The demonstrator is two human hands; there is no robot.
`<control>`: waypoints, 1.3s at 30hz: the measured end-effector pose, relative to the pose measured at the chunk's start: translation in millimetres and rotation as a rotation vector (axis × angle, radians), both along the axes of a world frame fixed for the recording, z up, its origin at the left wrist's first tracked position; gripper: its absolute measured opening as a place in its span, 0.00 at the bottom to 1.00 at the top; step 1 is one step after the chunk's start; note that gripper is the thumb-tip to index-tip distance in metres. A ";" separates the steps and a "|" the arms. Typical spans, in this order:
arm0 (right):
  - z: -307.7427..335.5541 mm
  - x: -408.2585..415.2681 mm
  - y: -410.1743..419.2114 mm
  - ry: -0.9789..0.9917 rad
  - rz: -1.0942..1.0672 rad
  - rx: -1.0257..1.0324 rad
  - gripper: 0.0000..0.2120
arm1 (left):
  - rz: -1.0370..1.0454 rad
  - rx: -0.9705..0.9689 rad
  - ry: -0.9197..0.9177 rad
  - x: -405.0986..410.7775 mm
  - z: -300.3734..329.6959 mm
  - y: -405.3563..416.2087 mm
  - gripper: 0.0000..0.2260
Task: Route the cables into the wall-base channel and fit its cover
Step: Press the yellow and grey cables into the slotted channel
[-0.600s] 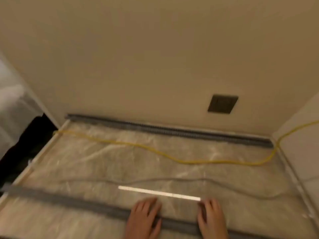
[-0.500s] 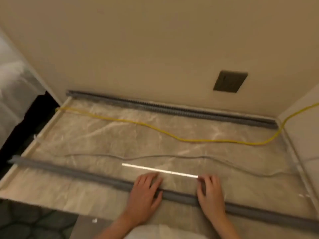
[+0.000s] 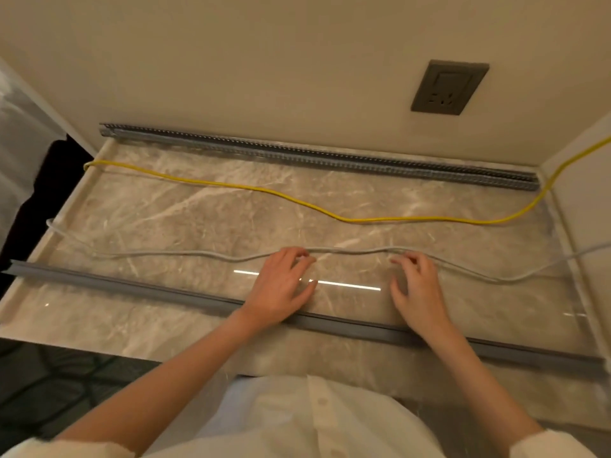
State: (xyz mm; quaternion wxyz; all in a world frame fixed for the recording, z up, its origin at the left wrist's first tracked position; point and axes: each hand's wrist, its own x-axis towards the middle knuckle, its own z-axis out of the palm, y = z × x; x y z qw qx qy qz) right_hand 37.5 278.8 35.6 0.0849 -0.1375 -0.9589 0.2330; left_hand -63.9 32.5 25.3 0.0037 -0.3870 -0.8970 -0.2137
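Observation:
A grey slotted channel [image 3: 317, 157] runs along the foot of the back wall. Its long grey cover [image 3: 132, 285] lies loose across the marble floor near me. A yellow cable [image 3: 264, 191] snakes over the floor in front of the channel and climbs the right wall. A thin grey cable [image 3: 350, 252] lies between the yellow one and the cover. My left hand [image 3: 281, 285] has its fingertips at the grey cable, fingers bent over it. About a hand's width to the right, my right hand [image 3: 418, 285] curls its fingers at the same cable.
A dark wall socket [image 3: 448, 87] sits on the back wall, upper right. A side wall [image 3: 582, 200] closes the alcove at right. On the left a raised marble edge [image 3: 76, 196] borders a dark gap. Dark patterned flooring [image 3: 49, 385] lies at lower left.
Both hands have left the grey cover and moved forward to the grey cable. The view has tilted down, showing my arms and white shirt.

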 end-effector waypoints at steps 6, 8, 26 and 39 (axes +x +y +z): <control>3.9 -20.2 41.7 -0.092 0.033 0.119 0.21 | -0.031 -0.159 0.039 -41.2 2.3 21.7 0.18; 2.3 -24.7 49.7 -0.084 0.030 0.145 0.16 | -0.021 -0.161 0.033 -47.4 1.7 21.3 0.16; 6.8 -100.1 53.4 -0.096 0.085 0.201 0.16 | 0.194 -0.299 0.072 -151.7 18.9 -49.6 0.07; -11.5 -187.6 -85.0 -0.106 0.380 0.117 0.18 | 0.284 -0.181 -0.074 -171.3 9.9 -75.9 0.11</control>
